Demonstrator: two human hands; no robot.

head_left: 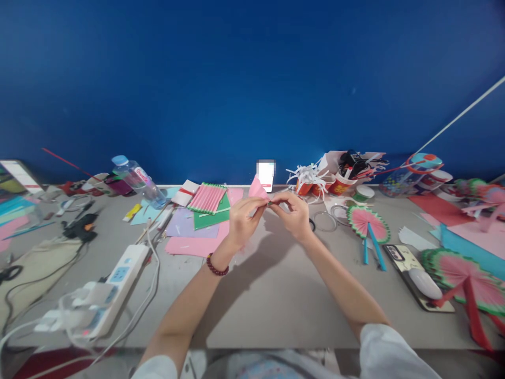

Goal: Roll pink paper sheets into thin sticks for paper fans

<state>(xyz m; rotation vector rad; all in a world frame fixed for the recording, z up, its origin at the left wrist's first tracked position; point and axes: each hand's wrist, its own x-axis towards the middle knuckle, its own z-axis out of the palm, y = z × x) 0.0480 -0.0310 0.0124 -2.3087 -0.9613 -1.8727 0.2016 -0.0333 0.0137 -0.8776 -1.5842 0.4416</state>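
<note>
Both hands raised over the middle of the desk [276,310]; left hand [245,217] pinches a pink paper piece [257,188] between thumb and forefinger, right hand [292,211] pinches at its right edge, thumb and forefinger nearly meeting the left ones (exact contact partly hidden by the fingers). Paper stands up at far centre, in front of one upright phone [265,176]. Containers, far right of centre: red paper cups, at least three; the leftmost cup [303,188] lies under a heap of white paper strips [310,172], the rightmost cup [341,185] holds black-handled tools [353,160] and others too crowded to name. Just right of these, one small tub [363,193], contents not visible; farther right, one clear jar [398,180] with coloured beads inside. Far left, one clear plastic bottle [138,178], blue-capped, tilted. Counts: pleated paper fans, two on the right, one blue-handled fan [369,225] far, one red-handled fan [467,279] near; pleated pink sheet with green edges [208,198], one, left of the hands; white mouse [424,283], one, resting on a phone lying flat [406,268]; power strip [120,288], one, near left, with plugs inserted.
</note>
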